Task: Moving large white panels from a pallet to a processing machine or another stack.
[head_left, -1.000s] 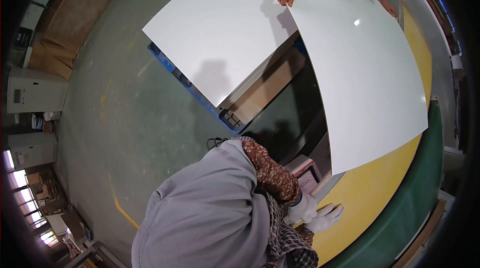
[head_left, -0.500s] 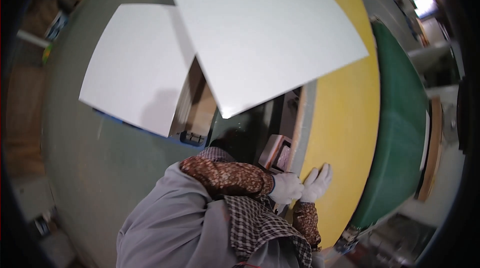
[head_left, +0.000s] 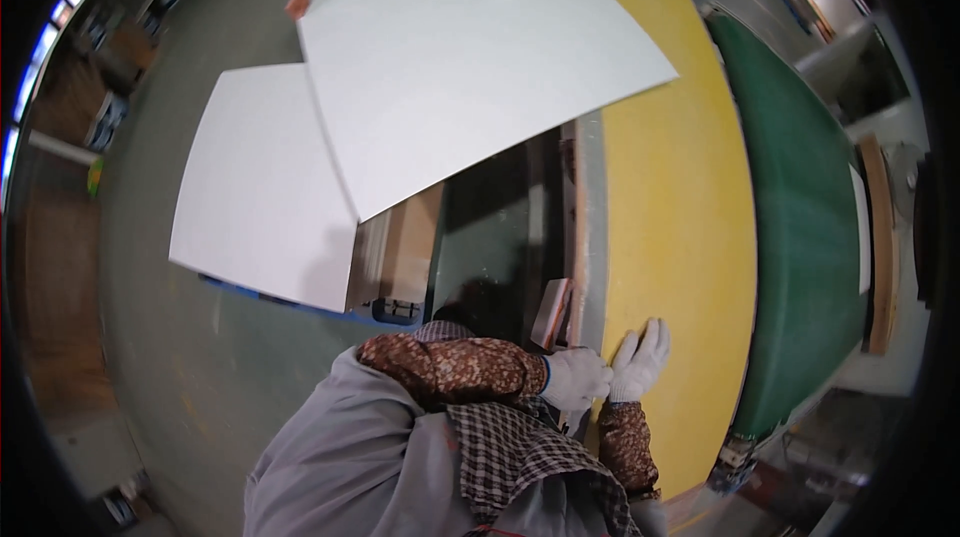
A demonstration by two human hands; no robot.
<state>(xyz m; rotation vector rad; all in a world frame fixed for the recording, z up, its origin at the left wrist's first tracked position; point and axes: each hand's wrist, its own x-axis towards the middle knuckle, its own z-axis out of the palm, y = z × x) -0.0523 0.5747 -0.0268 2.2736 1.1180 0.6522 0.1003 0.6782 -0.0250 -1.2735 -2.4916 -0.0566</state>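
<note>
One white-gloved left hand (head_left: 575,380), curled, meets white-gloved right hand (head_left: 638,367), fingers extended over yellow tabletop (head_left: 685,247); left's grip unclear. White-and-orange box (head_left: 551,314): any print blurred.

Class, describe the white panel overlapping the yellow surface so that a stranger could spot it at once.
Find the long yellow surface right of centre. Across its upper part reaches a big white panel, a co-worker's hand at its upper left edge. Unlike the white sheet to its lower left, this one overlaps the yellow and shows a bright spot of reflected light.
</note>
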